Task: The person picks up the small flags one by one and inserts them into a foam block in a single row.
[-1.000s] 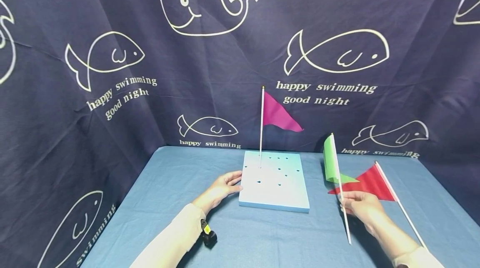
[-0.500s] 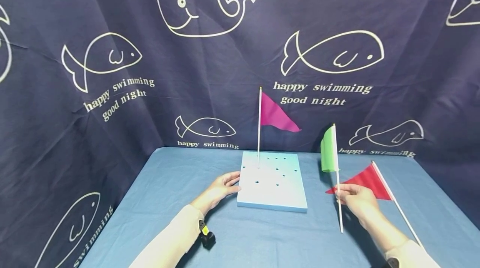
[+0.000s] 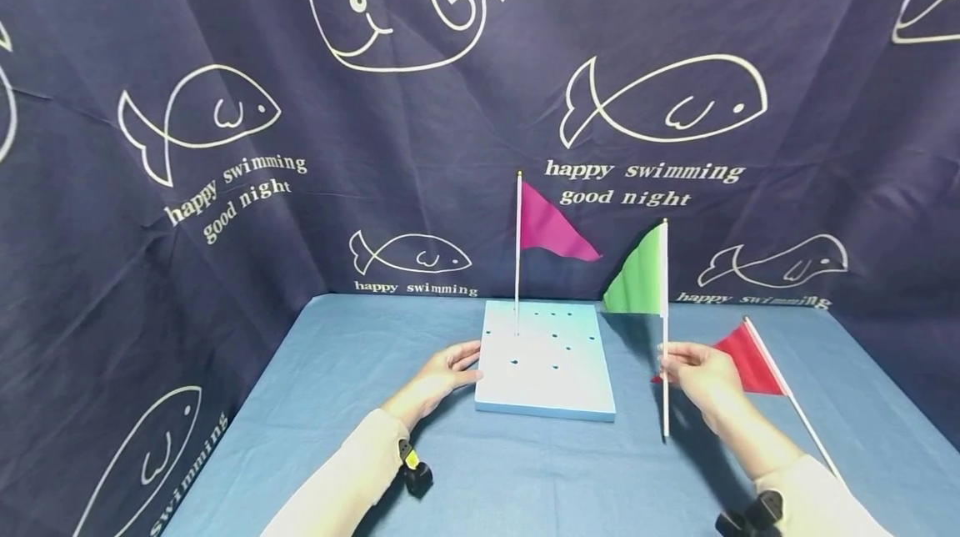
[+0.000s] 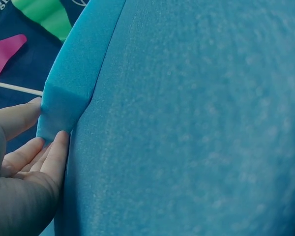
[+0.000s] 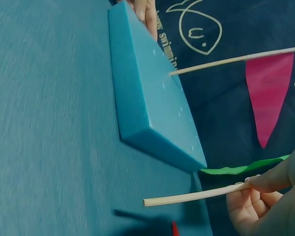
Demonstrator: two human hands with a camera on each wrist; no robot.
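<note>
The right hand (image 3: 697, 366) grasps the green pennant flag (image 3: 641, 278) by its thin white stick, pinched between thumb and fingers. The grip sits below the middle of the stick: the green cloth is above the fingers, with a short bare stretch between, and the lower end runs on bare beneath them. The stick stands nearly upright, and the cloth spreads to its left in the head view. In the right wrist view, the lower end is off the blue tablecloth (image 3: 525, 479), its shadow falling apart from it. The flag is to the right of the light-blue perforated block (image 3: 543, 387), near but apart from it.

The left hand (image 3: 442, 370) is not clenched; its thumb and fingers touch the left side of the block, which lies flat on the cloth. 1 magenta pennant flag (image 3: 555, 228) stands upright in the block's left part, among several small holes.

1 red pennant flag (image 3: 753, 358) lies on the tablecloth beyond the right hand, partly hidden by it; the red tip shows just left of the green flag's stick. Behind everything hangs a navy backdrop (image 3: 420, 137) with white fish and whale outlines.
</note>
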